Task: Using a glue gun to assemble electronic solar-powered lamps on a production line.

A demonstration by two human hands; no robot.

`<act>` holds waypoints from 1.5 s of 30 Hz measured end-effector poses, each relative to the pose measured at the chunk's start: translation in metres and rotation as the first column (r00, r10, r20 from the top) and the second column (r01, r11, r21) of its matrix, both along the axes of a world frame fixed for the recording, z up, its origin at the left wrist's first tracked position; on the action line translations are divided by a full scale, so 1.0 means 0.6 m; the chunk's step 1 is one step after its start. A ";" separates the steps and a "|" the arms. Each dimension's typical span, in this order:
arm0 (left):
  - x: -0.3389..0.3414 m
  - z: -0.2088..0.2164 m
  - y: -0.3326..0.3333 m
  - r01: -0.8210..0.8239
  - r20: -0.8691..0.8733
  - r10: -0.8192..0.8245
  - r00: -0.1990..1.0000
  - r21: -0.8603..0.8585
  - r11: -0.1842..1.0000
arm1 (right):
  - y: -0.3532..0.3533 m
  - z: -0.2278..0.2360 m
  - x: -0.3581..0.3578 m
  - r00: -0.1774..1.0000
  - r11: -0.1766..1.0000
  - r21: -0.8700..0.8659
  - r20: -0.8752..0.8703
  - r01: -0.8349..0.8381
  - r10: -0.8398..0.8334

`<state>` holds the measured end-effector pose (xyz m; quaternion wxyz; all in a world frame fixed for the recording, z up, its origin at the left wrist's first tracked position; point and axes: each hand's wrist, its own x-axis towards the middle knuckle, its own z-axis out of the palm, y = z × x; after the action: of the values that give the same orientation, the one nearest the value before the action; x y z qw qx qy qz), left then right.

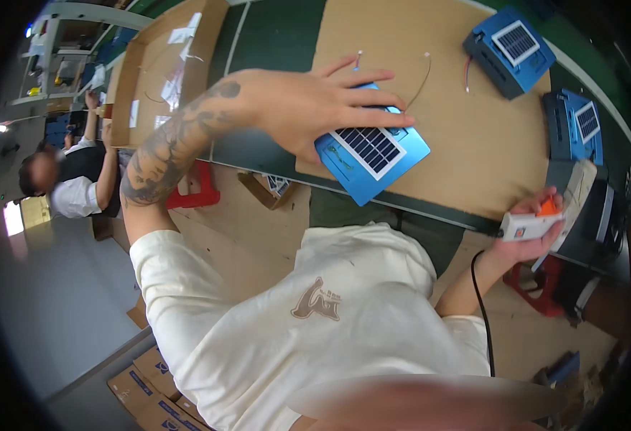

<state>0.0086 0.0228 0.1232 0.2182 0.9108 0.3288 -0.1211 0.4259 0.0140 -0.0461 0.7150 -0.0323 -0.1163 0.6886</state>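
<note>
My left hand (330,108) spans a blue plastic cover (363,188) with a small solar panel (370,151) set in it, gripping its upper part with the fingers spread apart. The cover lies tilted at the table's near edge, one corner reaching past it. Its far side and part of my thumb are hidden. Off to the right, my right hand (527,241) is closed around a white hot glue gun (529,227) with an orange trigger (548,207). From its handle a black cord (478,291) hangs down.
Two blue boxes with solar panels, one at the far right (506,54) and one below it (572,128), stand beyond the cardboard sheet (473,147). Thin wires (424,79) lie on the sheet. At left is an open carton (134,82); a co-worker (85,172) sits farther off.
</note>
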 end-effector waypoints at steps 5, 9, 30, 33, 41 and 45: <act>-0.025 -0.026 0.019 0.073 0.068 -0.078 0.995 0.067 0.995 | -0.004 0.016 -0.010 0.999 0.999 -0.024 0.018 0.037 -0.037; -0.048 -0.008 -0.002 0.009 0.279 -0.039 0.960 0.109 0.994 | -0.008 0.016 -0.003 0.998 0.999 -0.042 0.056 0.030 -0.027; -0.040 -0.048 -0.055 -0.002 0.052 -0.031 0.998 0.539 0.842 | -0.005 0.013 -0.001 0.997 0.997 -0.056 0.058 0.062 -0.059; -0.037 -0.061 -0.072 -0.064 0.109 -0.007 0.994 0.632 0.773 | -0.005 0.008 0.007 0.996 0.997 -0.051 0.065 0.062 -0.059; -0.032 -0.129 -0.105 -0.397 0.444 0.072 0.893 0.702 0.592 | -0.004 0.005 0.013 0.998 0.999 -0.026 0.062 0.019 -0.018; -0.005 -0.144 -0.091 -0.637 0.721 0.095 0.686 0.533 0.557 | -0.020 0.011 0.018 0.971 0.999 0.039 0.238 -0.019 0.009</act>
<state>0.0053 -0.0316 0.0368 -0.0641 0.8029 0.4519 0.3835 0.4369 0.0019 -0.0393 0.6916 -0.0991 -0.2155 0.6822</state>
